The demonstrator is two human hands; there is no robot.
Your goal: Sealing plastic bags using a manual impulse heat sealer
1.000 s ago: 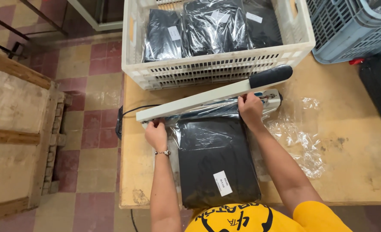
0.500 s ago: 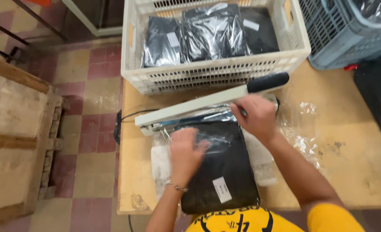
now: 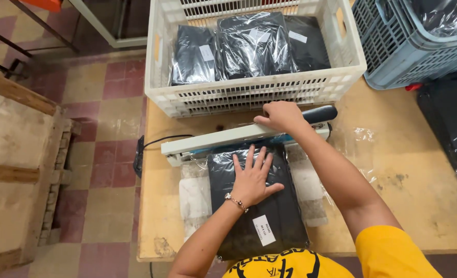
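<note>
Since a second ago, left hand (image 3: 253, 177) shifted from sealer edge to lie spread flat on black bagged garment (image 3: 256, 203) on tabletop (image 3: 424, 206), right hand (image 3: 282, 116) now curled over, pressing down sealer arm (image 3: 228, 138): bag mouth clamped.

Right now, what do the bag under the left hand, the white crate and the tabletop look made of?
Bag: clear glossy plastic film, judging by glare and wrinkles, over dark folded contents, likely fabric.
White crate: rigid moulded plastic with matte, slotted lattice walls.
Tabletop: bare wood or plywood, probably; tan, unfinished, stained.
Left hand lies flat on the bag.
</note>
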